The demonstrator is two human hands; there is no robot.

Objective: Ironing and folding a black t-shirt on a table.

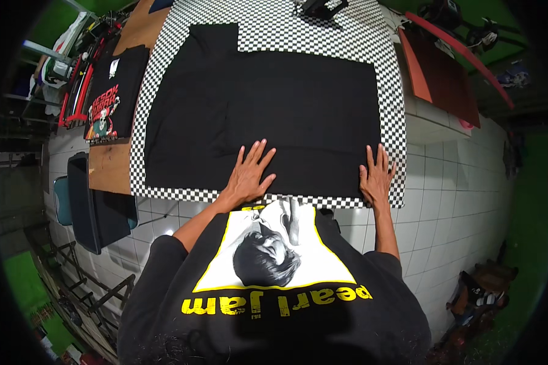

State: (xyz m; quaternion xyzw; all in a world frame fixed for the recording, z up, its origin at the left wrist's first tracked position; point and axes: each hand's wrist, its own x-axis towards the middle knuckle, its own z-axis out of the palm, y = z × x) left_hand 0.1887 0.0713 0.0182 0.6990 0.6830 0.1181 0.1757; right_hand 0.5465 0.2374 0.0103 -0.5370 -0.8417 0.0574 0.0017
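A black fabric garment (297, 100), probably a T-shirt, lies spread flat on a table with a black-and-white checkered cover (274, 43). At its upper left a squared part juts out beyond the straight far edge. My left hand (250, 173) rests palm down on the near part of the cloth, fingers spread, holding nothing. Over the cloth's near right edge lies my right hand (377, 177), its fingertips pointing away from me and its thumb on the black fabric. Faint creases run through the left half of the garment.
Left of the checkered cover, folded black printed T-shirts (114, 100) lie on a wooden surface (109, 171). A black object (320, 10) stands at the table's far edge. To the right are a reddish-brown board (438, 77) and a curved red bar (461, 54). A dark chair (84, 205) stands lower left.
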